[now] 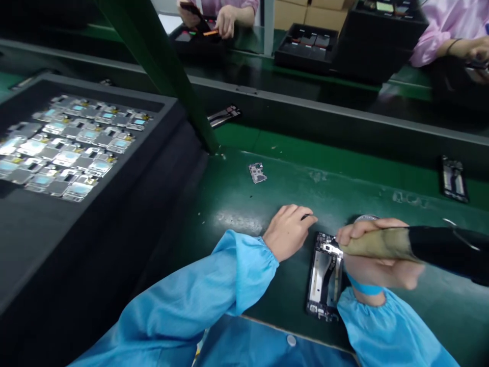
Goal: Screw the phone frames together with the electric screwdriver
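- Phone frame (316, 278) lies uncovered on your green worktop (344, 196), partly behind your right hand (395, 272).
- That hand is closed round a tan-and-black tool (378, 244).
- Your left hand (286, 232), half curled, shows a dark bit (305, 216) at its fingertips; whether gripped, you cannot tell.
- Beyond lies a circuit board (257, 173).

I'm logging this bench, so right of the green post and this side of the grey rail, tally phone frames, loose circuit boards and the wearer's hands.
Phone frames: 3
Loose circuit boards: 1
Left hand and right hand: 2
Total: 6
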A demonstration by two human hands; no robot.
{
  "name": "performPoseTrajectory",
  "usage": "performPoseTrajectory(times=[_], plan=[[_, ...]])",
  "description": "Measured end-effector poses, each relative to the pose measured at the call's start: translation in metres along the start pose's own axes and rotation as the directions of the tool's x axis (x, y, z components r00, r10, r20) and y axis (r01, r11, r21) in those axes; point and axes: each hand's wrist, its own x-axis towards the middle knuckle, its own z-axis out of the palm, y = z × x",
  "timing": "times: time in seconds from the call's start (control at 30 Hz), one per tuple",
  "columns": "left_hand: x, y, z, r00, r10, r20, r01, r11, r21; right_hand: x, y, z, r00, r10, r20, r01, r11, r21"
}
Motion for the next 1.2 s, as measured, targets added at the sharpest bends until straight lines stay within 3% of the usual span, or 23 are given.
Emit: performPoseTrajectory(times=[0.67,0.83,0.93,1.03,1.2], plan=[[0.0,0.001,0.002,1.0,0.004,0.008,-0.004,1.0,-0.006,-0.002,0.016,0.009,0.998,-0.052,-0.04,0.049,0.997,-0.063],[-0.002,-0.002,0.003,0.999,0.014,-0.031,-0.014,1.0,-0.009,0.019,-0.007,-0.017,0.952,-0.236,-0.192,0.212,0.968,-0.138],[-0.003,-0.005,0.003,0.997,0.029,-0.074,-0.03,0.999,-0.017,0.031,-0.017,-0.04,0.922,-0.22,-0.32,0.156,0.965,-0.211],[-0.005,-0.007,0.004,0.993,0.034,-0.111,-0.036,0.999,-0.016,0.039,-0.013,-0.052,0.893,-0.2,-0.403,0.12,0.969,-0.216],[-0.006,-0.009,0.003,0.988,0.047,-0.15,-0.048,0.999,-0.004,0.044,0.002,-0.053,0.888,-0.227,-0.4,0.155,0.967,-0.204]])
